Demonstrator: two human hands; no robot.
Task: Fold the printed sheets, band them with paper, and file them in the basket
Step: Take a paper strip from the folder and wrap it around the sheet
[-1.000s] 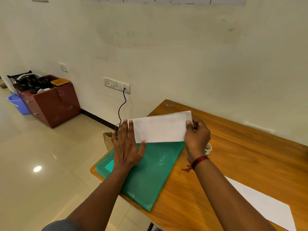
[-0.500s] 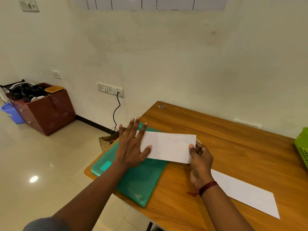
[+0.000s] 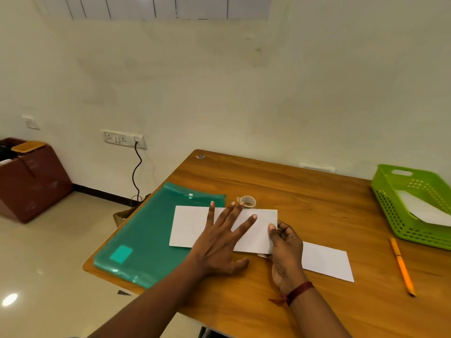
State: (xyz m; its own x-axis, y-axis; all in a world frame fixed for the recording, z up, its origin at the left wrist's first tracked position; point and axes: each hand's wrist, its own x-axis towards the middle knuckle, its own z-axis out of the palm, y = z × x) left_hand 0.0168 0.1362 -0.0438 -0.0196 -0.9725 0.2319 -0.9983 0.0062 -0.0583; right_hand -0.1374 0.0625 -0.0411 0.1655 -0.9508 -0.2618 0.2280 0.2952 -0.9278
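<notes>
Moved onto folded sheet [image 3: 190, 225], left hand [image 3: 219, 245] presses flat; right hand [image 3: 286, 252] pinches its edge.

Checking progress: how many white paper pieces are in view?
3: a folded sheet under the left hand, a flat sheet by the right hand, a third sheet in the green basket, where more may hide.

Folded white sheet [image 3: 189, 225] flat at centre, white paper strip [image 3: 327, 262] flat just to its lower right, green basket [image 3: 393, 215] at right edge, white paper [image 3: 424, 211] inside.
</notes>
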